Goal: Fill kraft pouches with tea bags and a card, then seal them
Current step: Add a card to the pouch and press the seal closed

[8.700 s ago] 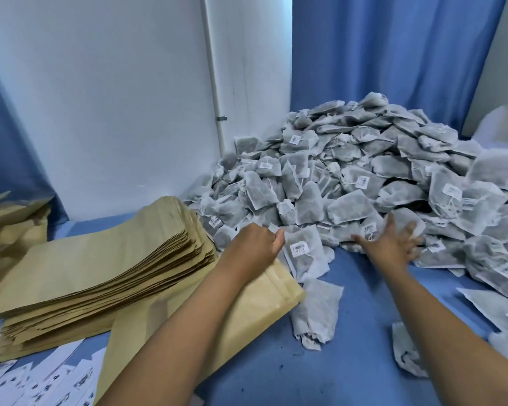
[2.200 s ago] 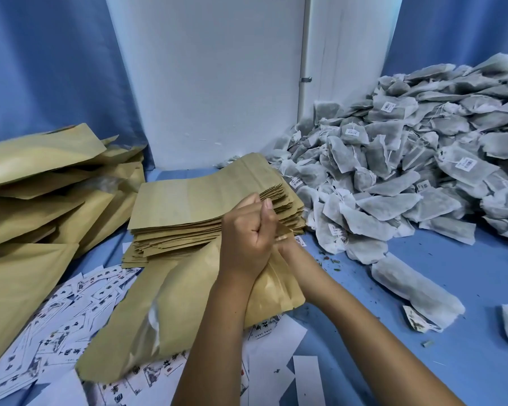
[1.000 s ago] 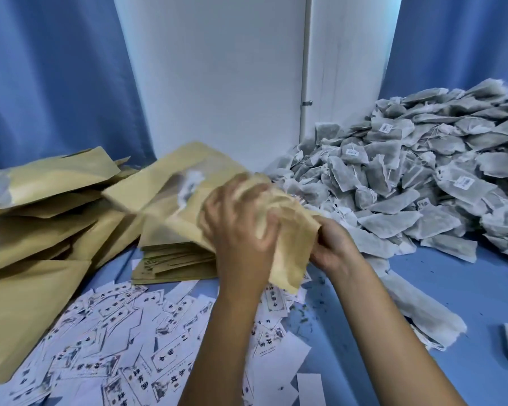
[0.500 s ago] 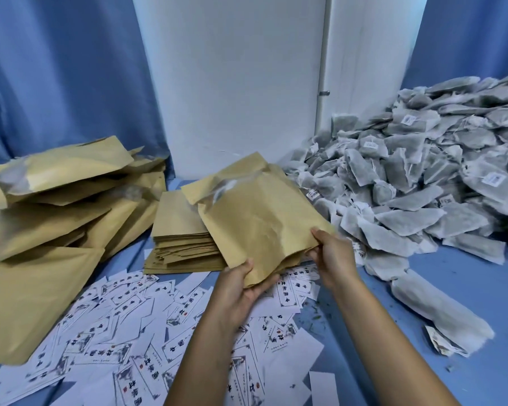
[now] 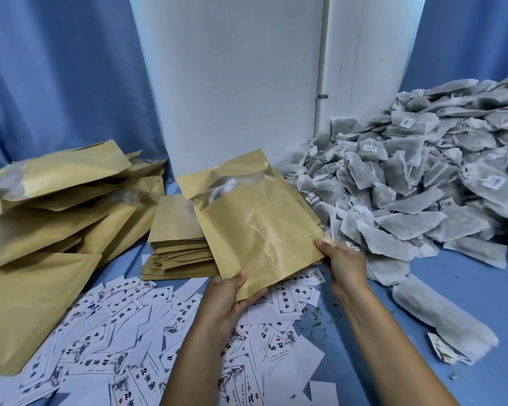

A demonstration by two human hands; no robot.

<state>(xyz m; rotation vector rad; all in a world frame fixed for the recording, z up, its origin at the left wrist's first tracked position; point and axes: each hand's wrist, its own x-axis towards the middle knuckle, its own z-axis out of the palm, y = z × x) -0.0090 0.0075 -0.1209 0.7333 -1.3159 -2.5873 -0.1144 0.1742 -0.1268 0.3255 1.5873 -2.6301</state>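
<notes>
Head view: a kraft pouch [image 5: 255, 227] is held above the blue surface [image 5: 452, 303], gripped at its near corners by the left hand [image 5: 229, 297] and the right hand [image 5: 342, 260], fingers curled on it. Its far end is seen open. A flat pouch stack [image 5: 176, 232] lies behind, cards [image 5: 123, 341] below, tea bags [image 5: 417, 183] piled right, filled pouches [image 5: 56, 206] left.

Tan pouch [image 5: 255, 227], grey tea bags [image 5: 408, 183], blue table [image 5: 467, 288]
</notes>
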